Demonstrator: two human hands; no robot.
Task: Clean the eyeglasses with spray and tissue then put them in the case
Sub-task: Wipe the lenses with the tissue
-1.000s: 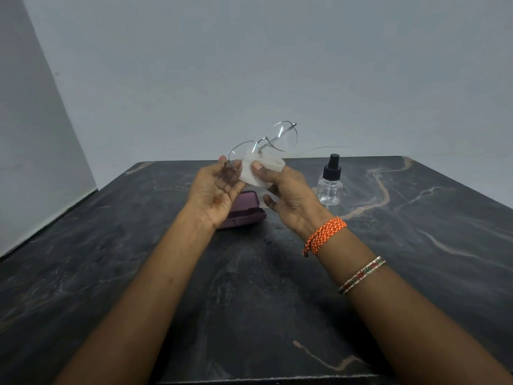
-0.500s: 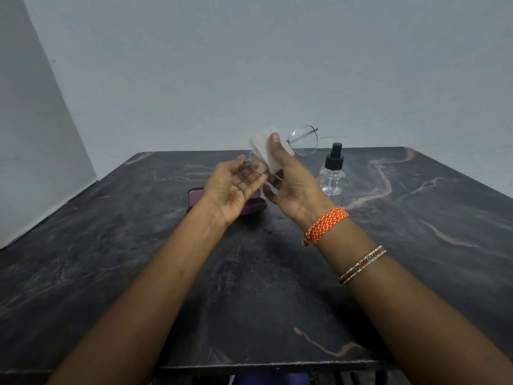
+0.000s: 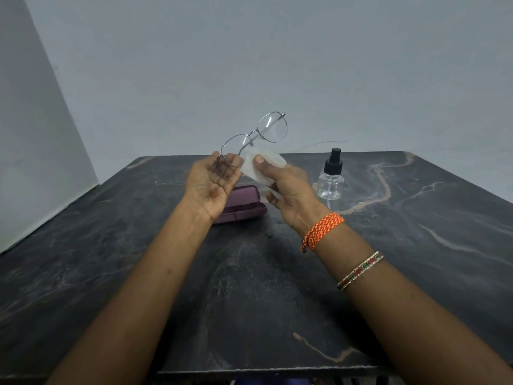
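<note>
Thin metal-framed eyeglasses (image 3: pixel 256 134) are held up above the far part of the table, tilted with the right lens higher. My left hand (image 3: pixel 212 184) pinches the lower left lens rim at its fingertips, palm facing me. My right hand (image 3: pixel 288 193) grips a folded white tissue (image 3: pixel 261 166), thumb on top, pressed against the left lens. A closed purple eyeglass case (image 3: pixel 244 202) lies on the table under my hands, partly hidden by my left wrist. A clear spray bottle (image 3: pixel 330 179) with a black nozzle stands upright to the right of my right hand.
The dark marble table (image 3: pixel 249 287) has pale veins and its near edge runs along the bottom of the view. Grey walls stand behind and to the left. An orange cord and a beaded bangle are on my right wrist.
The eyeglasses have turned and risen, so both lenses show above my hands. The tissue has dropped from in front of the lens to its lower edge.
</note>
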